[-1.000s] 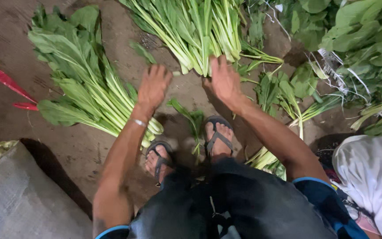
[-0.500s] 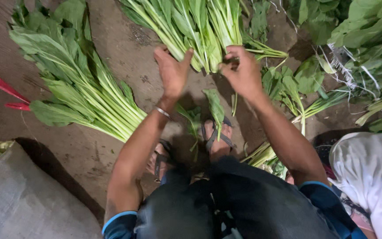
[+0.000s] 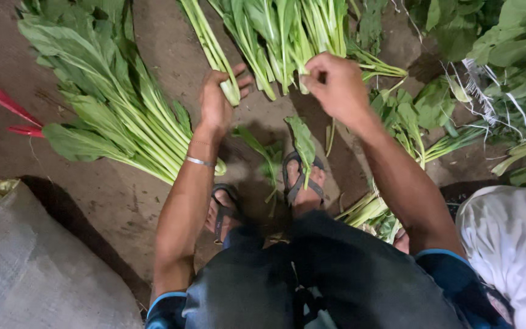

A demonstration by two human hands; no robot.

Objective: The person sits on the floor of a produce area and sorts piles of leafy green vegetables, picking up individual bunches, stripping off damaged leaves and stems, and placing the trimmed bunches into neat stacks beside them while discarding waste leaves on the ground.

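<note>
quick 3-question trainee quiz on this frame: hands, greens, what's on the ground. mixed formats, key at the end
1. True or false: the left hand is closed in a grip on the cut end of a bunch of green stalks.
2. Multiple choice: what is on the left wrist? A) a watch B) a thin silver bangle C) a red string
3. Fill in: the right hand pinches at the stem ends of the middle bunch of greens, while a loose leaf hangs over the foot in a ______.

Key: 1 true; 2 B; 3 sandal
</note>
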